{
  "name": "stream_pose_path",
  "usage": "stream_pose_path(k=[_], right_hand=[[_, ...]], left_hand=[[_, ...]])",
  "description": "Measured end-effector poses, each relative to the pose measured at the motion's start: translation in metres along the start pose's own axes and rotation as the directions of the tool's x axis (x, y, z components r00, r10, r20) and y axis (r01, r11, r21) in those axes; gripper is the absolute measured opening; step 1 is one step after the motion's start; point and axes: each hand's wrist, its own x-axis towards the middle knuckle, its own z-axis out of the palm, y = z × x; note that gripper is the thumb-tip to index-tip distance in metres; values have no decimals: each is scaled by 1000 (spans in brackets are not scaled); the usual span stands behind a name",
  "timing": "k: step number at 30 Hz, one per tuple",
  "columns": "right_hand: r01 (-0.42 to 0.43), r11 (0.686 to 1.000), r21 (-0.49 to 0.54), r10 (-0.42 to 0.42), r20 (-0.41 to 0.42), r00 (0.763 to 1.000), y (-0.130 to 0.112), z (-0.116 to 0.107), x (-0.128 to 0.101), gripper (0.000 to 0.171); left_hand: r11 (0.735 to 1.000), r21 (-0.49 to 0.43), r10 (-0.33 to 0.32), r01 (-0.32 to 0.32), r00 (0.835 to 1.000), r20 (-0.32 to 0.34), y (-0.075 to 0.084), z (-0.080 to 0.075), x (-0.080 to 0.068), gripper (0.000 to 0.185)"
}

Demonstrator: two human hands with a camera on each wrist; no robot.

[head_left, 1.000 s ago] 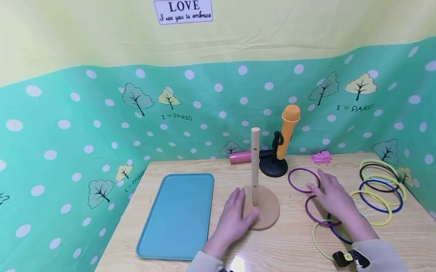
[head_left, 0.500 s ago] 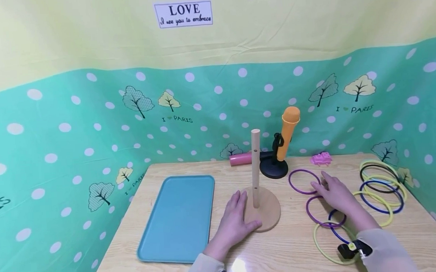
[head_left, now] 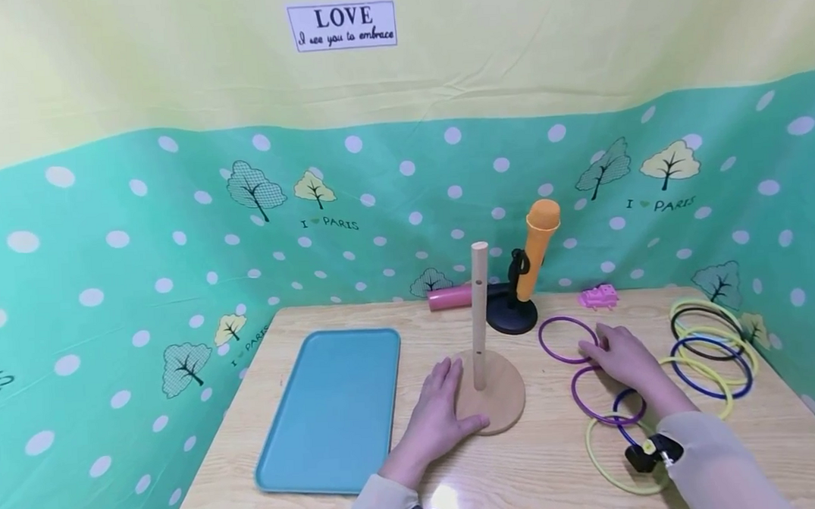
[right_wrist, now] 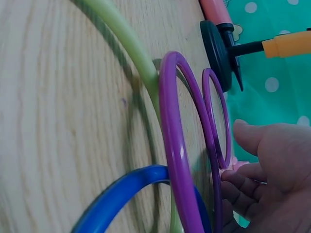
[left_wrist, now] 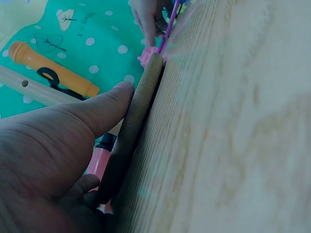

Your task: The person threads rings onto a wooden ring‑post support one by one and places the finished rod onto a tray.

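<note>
A wooden peg stand, with an upright post and a round base (head_left: 503,402), stands mid-table. My left hand (head_left: 431,417) rests at the base's near left edge, thumb and fingers spread. Up close in the left wrist view, the thumb (left_wrist: 112,104) touches the base's edge. To the right, my right hand (head_left: 624,355) is at the right edge of the far purple ring (head_left: 548,347), thumb toward its inside and fingers outside. A gap shows between thumb and fingertips in the right wrist view. Nearer lie another purple ring (head_left: 578,400), a blue ring and a green ring (head_left: 601,470).
A blue tray (head_left: 329,413) lies at the left. Behind the post are an orange microphone (head_left: 537,245) on a black stand (head_left: 513,317) and a pink cylinder (head_left: 449,297). A pink toy (head_left: 598,296) sits at the back; overlapping rings (head_left: 748,384) lie far right.
My right hand has shifted slightly, its thumb and fingers drawing closer together at the far purple ring's edge. The left hand stays at the base, and the rings lie where they were.
</note>
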Motion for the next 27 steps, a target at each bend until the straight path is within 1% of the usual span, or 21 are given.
stream_pose_path(k=[1, 3, 7, 9, 12, 17, 22, 27], right_hand=[[-1, 1000, -7, 1, -2, 1000, 0, 0, 0, 43], [-7, 1000, -18, 7, 0, 1000, -1, 0, 1, 46], [-32, 999, -30, 32, 10, 999, -1, -2, 2, 64], [-47, 999, -27, 48, 15, 999, -1, -3, 2, 67], [-59, 998, -22, 60, 20, 998, 0, -5, 2, 64], [-84, 996, -11, 84, 2, 996, 1, -2, 1, 57], [-143, 990, -5, 143, -6, 990, -1, -2, 0, 55], [-230, 973, 5, 230, -24, 973, -3, -7, 3, 44]], left_hand=[[1000, 1, 0, 0, 1000, 2, 0, 0, 0, 110], [1000, 3, 0, 0, 1000, 5, -1, 1, 0, 110], [1000, 5, 3, -3, 1000, 7, -2, 2, 2, 110], [1000, 1, 4, -4, 1000, 10, -2, 2, 2, 110], [1000, 2, -2, 2, 1000, 16, -2, 2, 3, 110], [1000, 3, -10, 10, 1000, 17, -5, 1, 1, 109], [1000, 16, -21, 21, 1000, 12, -7, -1, -3, 110], [1000, 19, -20, 19, 1000, 18, -6, -2, -2, 109]])
